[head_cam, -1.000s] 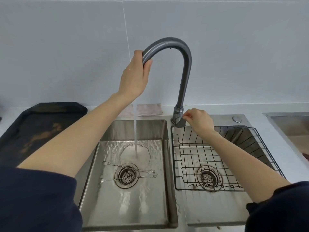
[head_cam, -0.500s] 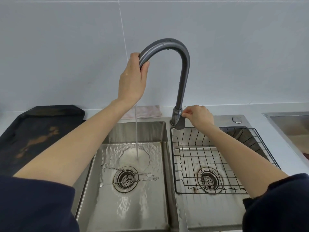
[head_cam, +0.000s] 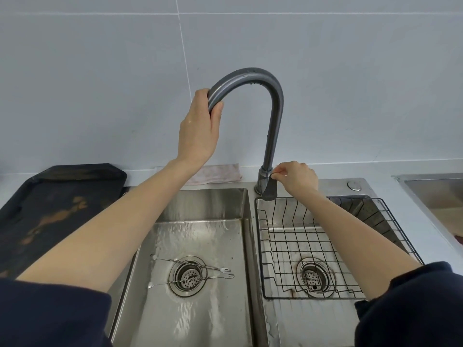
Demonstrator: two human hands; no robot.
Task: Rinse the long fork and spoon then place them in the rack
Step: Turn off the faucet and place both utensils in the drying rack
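Two long thin metal utensils with twisted handles lie across the drain of the left sink basin (head_cam: 200, 316). The upper utensil (head_cam: 164, 260) and the lower utensil (head_cam: 160, 284) both show small prongs at their right ends. My left hand (head_cam: 198, 131) is wrapped around the outlet end of the grey curved faucet (head_cam: 274, 121), high above the left basin. My right hand (head_cam: 297, 176) pinches the faucet lever (head_cam: 269, 191) at the base. No water stream shows, and the basin floor is wet. The black wire rack (head_cam: 283, 241) sits in the right basin with nothing in it.
A black tray (head_cam: 50, 204) with brown stains lies on the counter to the left. A pale cloth (head_cam: 218, 172) lies behind the sink by the tiled wall. A round button (head_cam: 353, 185) sits behind the rack. Another steel basin (head_cam: 436, 194) borders the right edge.
The water stream that fell into the left basin has stopped. My right hand has stayed at the faucet lever, which now points down. My left hand keeps its hold on the spout.
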